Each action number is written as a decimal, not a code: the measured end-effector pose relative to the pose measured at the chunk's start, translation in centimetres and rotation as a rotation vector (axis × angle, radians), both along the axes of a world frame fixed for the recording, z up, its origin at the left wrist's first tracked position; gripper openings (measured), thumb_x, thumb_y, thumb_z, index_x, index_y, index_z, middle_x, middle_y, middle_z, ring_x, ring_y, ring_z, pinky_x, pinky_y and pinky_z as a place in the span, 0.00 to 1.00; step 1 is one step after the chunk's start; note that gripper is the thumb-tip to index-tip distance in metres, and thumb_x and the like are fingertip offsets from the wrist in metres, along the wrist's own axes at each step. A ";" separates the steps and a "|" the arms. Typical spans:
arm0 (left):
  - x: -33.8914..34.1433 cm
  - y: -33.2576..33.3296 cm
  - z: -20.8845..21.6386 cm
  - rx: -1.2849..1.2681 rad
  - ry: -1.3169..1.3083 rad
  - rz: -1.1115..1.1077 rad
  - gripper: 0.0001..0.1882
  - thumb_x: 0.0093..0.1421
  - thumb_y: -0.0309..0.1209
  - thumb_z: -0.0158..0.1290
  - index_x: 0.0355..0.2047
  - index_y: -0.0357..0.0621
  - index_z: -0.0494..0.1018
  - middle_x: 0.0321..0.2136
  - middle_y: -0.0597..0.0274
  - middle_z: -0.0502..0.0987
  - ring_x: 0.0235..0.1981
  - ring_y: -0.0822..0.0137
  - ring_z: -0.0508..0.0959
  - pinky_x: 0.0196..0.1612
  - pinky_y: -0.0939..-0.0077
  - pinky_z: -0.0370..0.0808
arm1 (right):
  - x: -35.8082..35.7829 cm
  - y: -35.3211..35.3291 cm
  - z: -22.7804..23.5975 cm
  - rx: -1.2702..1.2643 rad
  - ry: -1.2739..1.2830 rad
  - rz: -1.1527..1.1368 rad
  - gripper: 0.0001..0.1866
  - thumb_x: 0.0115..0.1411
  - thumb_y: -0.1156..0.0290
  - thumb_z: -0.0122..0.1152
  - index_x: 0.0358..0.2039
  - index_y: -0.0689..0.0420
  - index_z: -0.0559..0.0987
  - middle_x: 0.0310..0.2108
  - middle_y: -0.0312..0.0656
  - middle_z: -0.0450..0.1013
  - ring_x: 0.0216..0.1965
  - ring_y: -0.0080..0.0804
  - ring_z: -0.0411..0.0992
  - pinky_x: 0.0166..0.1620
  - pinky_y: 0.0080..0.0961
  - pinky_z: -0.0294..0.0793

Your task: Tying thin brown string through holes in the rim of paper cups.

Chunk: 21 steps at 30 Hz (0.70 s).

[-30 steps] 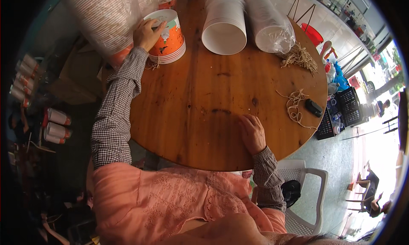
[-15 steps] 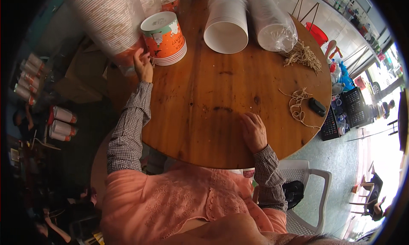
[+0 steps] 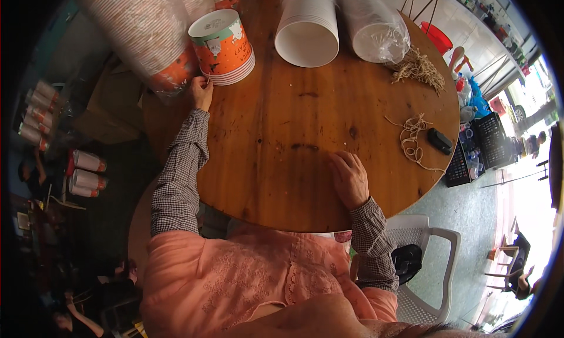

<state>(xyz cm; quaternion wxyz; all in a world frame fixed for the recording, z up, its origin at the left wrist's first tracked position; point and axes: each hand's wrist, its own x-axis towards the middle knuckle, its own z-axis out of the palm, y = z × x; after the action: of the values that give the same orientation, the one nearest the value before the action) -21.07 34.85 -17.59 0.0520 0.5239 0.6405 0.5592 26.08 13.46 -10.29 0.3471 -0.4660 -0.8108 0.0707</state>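
Note:
My left hand (image 3: pixel 202 93) is at the left side of the table, fingers drawn together by the foot of a short stack of orange and green paper buckets (image 3: pixel 223 55). Whatever is pinched in them is too small to make out. Beside that hand leans a tall stack of paper buckets in clear plastic (image 3: pixel 147 38). My right hand (image 3: pixel 351 179) lies on the round wooden table (image 3: pixel 282 150) near its front edge, fingers loosely stretched and holding nothing.
White paper buckets (image 3: pixel 307 41) and a plastic-wrapped stack (image 3: pixel 376 35) lie at the back. A bundle of twine (image 3: pixel 418 72), loose string (image 3: pixel 413 139) and a small black object (image 3: pixel 439 141) sit on the right. A white chair (image 3: pixel 440 267) stands at the lower right.
The fingers of my left hand, spread before, have come down and closed near the foot of the bucket stack. My right hand stays on the table. The view has shifted slightly.

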 end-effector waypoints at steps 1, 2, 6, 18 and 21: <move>0.0 0.1 0.0 -0.013 0.028 0.018 0.14 0.52 0.26 0.59 0.38 0.35 0.72 0.28 0.59 0.78 0.28 0.69 0.77 0.32 0.75 0.74 | -0.1 0.0 0.0 -0.003 0.001 0.000 0.10 0.55 0.76 0.58 0.39 0.62 0.78 0.39 0.46 0.73 0.41 0.45 0.71 0.45 0.35 0.71; 0.2 0.3 0.2 -0.015 0.028 0.016 0.14 0.52 0.26 0.59 0.38 0.35 0.72 0.28 0.59 0.78 0.28 0.69 0.77 0.32 0.75 0.74 | -0.1 0.0 0.1 -0.005 0.000 0.004 0.10 0.55 0.76 0.58 0.39 0.62 0.78 0.39 0.46 0.73 0.41 0.45 0.71 0.45 0.35 0.71; 2.1 0.8 1.3 -0.204 0.173 -0.008 0.10 0.54 0.30 0.57 0.31 0.35 0.75 0.29 0.58 0.79 0.27 0.69 0.77 0.31 0.76 0.73 | 0.4 0.1 -0.1 -0.007 -0.014 -0.007 0.10 0.55 0.76 0.58 0.39 0.62 0.77 0.39 0.45 0.73 0.40 0.44 0.71 0.44 0.35 0.71; 1.8 -1.3 2.2 0.018 -0.040 -0.212 0.17 0.52 0.39 0.64 0.30 0.39 0.72 0.25 0.66 0.74 0.27 0.72 0.73 0.32 0.77 0.71 | 0.0 0.3 -0.2 0.017 -0.038 0.005 0.11 0.53 0.77 0.57 0.39 0.60 0.77 0.38 0.42 0.72 0.40 0.41 0.70 0.44 0.34 0.71; 2.7 -0.6 2.3 -0.103 0.236 -0.105 0.14 0.53 0.35 0.63 0.30 0.38 0.73 0.24 0.67 0.74 0.26 0.75 0.72 0.30 0.77 0.71 | 0.0 0.2 -0.1 0.023 -0.040 0.004 0.11 0.53 0.77 0.57 0.39 0.60 0.77 0.38 0.42 0.72 0.40 0.41 0.70 0.44 0.34 0.71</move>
<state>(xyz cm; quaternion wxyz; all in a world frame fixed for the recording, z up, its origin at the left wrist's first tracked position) -18.39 34.20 -15.33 0.0326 0.6155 0.6416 0.4566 26.13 13.70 -10.38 0.3358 -0.4617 -0.8193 0.0529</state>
